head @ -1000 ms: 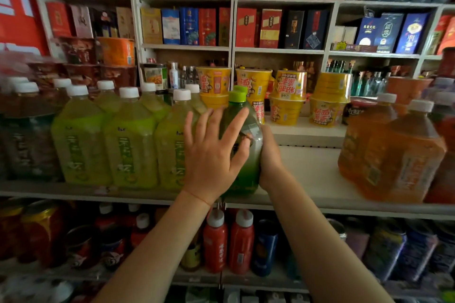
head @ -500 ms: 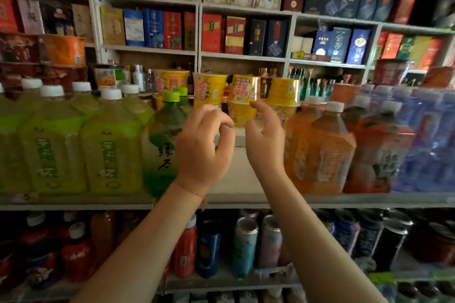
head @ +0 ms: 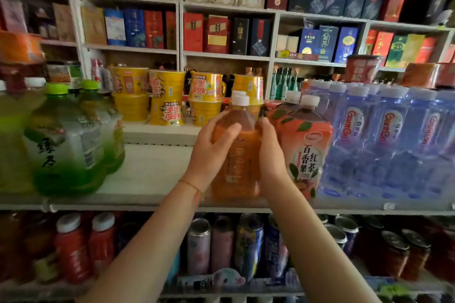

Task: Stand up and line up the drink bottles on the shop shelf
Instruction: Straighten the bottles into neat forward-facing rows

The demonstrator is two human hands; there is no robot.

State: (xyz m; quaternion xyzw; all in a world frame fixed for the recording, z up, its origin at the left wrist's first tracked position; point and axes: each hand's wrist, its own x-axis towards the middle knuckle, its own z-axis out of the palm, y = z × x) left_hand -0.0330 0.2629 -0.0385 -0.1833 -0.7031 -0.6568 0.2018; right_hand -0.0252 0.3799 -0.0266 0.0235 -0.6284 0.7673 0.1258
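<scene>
Two green tea bottles [head: 66,140] with green caps stand at the shelf's [head: 147,172] left; paler ones further left are blurred and cut off. Mid-shelf, the left hand [head: 209,152] and right hand [head: 270,155] wrap their fingers round one upright orange bottle [head: 236,155] at the front edge. Another white cap peeks behind it. Just beside it on the right stand two red tea bottles [head: 305,145], the rear mostly hidden. Then water bottles [head: 384,140], too smeared to count.
</scene>
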